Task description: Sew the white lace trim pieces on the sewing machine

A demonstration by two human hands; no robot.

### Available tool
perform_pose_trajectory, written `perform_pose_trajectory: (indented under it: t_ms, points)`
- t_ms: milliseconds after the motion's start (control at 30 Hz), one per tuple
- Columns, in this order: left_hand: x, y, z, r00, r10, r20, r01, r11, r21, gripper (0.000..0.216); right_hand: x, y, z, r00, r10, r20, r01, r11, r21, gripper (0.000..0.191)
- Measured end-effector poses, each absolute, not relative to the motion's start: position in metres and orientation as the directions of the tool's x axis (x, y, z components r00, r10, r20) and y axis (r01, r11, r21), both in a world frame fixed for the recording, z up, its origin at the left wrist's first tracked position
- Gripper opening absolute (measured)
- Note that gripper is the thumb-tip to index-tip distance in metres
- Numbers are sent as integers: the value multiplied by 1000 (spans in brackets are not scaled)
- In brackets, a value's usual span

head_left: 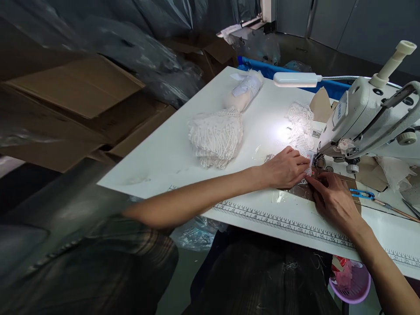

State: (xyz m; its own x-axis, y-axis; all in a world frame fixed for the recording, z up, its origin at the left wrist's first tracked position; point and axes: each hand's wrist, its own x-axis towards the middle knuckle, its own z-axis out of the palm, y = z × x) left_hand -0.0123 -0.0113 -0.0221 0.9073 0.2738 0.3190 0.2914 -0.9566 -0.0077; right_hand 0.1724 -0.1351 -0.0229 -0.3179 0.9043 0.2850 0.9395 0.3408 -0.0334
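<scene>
A strip of white lace lies under the lamp's light and runs to the needle of the sewing machine. My left hand rests on the lace just left of the presser foot, its fingers bent together over it. From the right, my right hand reaches the near edge of the same lace, index finger and thumb closed at it. Both hands' fingertips are close together and partly hide the cloth. Further left on the table sits a stack of white lace pieces, with a wrapped pale bundle behind it.
A printed ruler runs along the front of the white table. Blue thread snips lie right of my right hand. A white lamp hangs above. Cardboard boxes stand left; a purple basket is below.
</scene>
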Motion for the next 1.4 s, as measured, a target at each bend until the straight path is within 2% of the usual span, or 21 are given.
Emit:
perform_pose_trajectory:
  t_ms: [133, 233, 400, 700, 900, 1033, 1400]
  points:
    - [-4, 6, -15, 954, 171, 246, 180, -984, -14, 31, 172, -135, -19, -307, 918, 250, 947, 321, -18, 43]
    - [-4, 14, -16, 955, 129, 265, 143, -989, -32, 32, 172, -134, -20, -299, 919, 255, 947, 319, -37, 44]
    - [-9, 11, -25, 926, 166, 340, 183, -983, -18, 34, 173, -133, -24, -285, 913, 292, 944, 320, -79, 42]
    - [-10, 3, -28, 885, 268, 381, 233, -963, 136, 31, 172, -134, -25, -244, 926, 288, 944, 294, -147, 41]
    - [-10, 4, -33, 881, 268, 390, 210, -960, 186, 29, 170, -133, -27, -222, 914, 338, 941, 292, -170, 38]
    - [-10, 4, -34, 875, 274, 400, 218, -959, 182, 28, 170, -133, -29, -221, 902, 372, 939, 300, -169, 37]
    - [-8, 1, -35, 857, 293, 424, 245, -955, 166, 31, 170, -131, -29, -178, 920, 349, 941, 263, -214, 38]
